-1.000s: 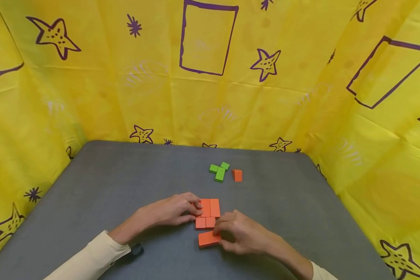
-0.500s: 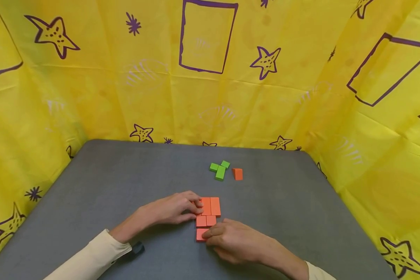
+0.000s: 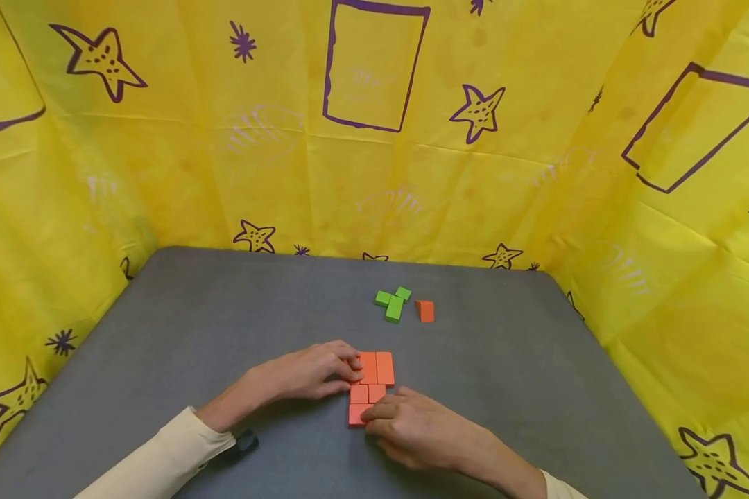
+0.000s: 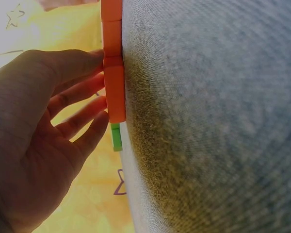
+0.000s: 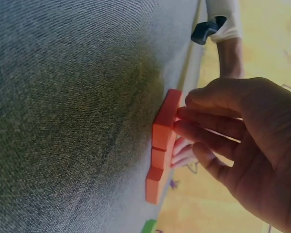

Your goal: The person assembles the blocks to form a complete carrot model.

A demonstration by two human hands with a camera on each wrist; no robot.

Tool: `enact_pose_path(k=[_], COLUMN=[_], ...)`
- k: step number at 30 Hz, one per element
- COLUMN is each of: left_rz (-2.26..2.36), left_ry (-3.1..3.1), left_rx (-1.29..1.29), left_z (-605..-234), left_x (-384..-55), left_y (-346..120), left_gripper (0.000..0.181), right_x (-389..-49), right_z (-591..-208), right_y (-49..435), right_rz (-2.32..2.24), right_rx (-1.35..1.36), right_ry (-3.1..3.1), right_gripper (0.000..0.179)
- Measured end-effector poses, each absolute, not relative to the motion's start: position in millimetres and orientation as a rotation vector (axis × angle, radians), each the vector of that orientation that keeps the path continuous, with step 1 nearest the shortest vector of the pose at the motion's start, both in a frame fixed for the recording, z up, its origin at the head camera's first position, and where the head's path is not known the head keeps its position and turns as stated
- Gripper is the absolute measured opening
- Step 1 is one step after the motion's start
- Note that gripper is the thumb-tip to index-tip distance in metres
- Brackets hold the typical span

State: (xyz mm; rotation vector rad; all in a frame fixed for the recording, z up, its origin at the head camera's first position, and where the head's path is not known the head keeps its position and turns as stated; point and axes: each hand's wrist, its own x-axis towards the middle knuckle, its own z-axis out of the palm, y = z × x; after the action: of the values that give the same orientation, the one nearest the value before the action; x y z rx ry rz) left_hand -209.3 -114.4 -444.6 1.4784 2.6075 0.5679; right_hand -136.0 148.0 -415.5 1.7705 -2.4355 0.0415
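Observation:
Flat orange blocks lie together on the grey table. Farthest are two long orange blocks (image 3: 384, 368), side by side, with small square blocks (image 3: 358, 394) just in front of them. A crosswise orange block (image 3: 356, 414) lies against the squares on the near side. My left hand (image 3: 312, 371) rests its fingertips along the left side of the group, covering part of it. My right hand (image 3: 418, 428) covers the right part of the crosswise block. In the right wrist view, its fingertips touch the top of that block (image 5: 169, 114), and the thumb stands slightly apart from it.
Three green blocks (image 3: 394, 309) lie farther back on the table (image 3: 256, 305). Beside them on the right is a separate orange block (image 3: 426, 311). A dark object (image 3: 245, 442) sits by my left cuff. Yellow patterned cloth (image 3: 225, 173) surrounds the table.
My right hand has moved left, bringing the crosswise orange block away from me and slightly left, straightened and up against the squares. My left hand has stayed in place.

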Motion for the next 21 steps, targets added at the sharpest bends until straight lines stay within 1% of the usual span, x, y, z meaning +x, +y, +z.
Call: enact_pose_path(k=[7, 12, 16, 21], left_rz=[0.566, 0.572, 0.557, 0.539], left_ry=[2.610, 2.608, 2.611, 2.613], left_rx=[1.490, 1.493, 1.501, 1.494], left_z=[-443.9, -444.0, -444.1, -443.8], left_x=[-209.5, -208.9, -208.6, -208.5], left_y=[-114.0, -114.0, -114.0, -114.7], left_gripper=[0.025, 0.024, 0.022, 0.020], right_x=[-135.5, -144.4, -160.4, -192.9], right_z=[-413.3, -406.9, -398.9, -387.9], right_y=[147.9, 150.8, 158.1, 175.1], right_rz=[0.062, 0.086, 0.087, 0.155], right_rx=[1.774, 1.723, 1.626, 1.448], right_ry=[-2.447, -2.502, -2.505, -2.526], right_gripper=[0.014, 0.019, 0.020, 0.018])
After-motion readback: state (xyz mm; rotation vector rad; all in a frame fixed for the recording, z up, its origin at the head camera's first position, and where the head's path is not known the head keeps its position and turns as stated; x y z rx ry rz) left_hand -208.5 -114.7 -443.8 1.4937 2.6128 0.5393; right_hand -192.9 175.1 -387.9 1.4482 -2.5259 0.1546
